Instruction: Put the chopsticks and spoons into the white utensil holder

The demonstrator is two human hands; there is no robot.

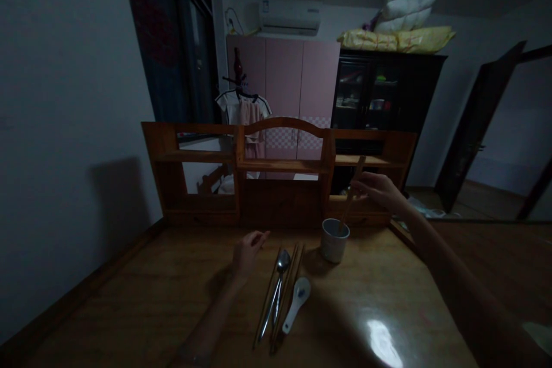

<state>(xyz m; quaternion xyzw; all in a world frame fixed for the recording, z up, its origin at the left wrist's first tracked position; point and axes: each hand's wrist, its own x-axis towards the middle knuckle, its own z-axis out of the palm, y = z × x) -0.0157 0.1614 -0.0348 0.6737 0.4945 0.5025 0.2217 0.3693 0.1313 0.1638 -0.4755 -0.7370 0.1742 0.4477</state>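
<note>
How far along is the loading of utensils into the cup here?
Done: nothing visible in the white cup beyond one stick. In hand: the right hand holds a chopstick with its lower end inside that cup. Remaining: a metal spoon, loose chopsticks and a white ceramic spoon lie on the table beside the empty left hand.

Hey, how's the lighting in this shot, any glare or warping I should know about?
Head view: dim overall, with a bluish cast; a bright glare patch sits on the table at lower right; the right hand and its chopstick above the cup read soft; the left hand casts a faint shadow; wide-angle bending tilts the door at the right edge.
</note>
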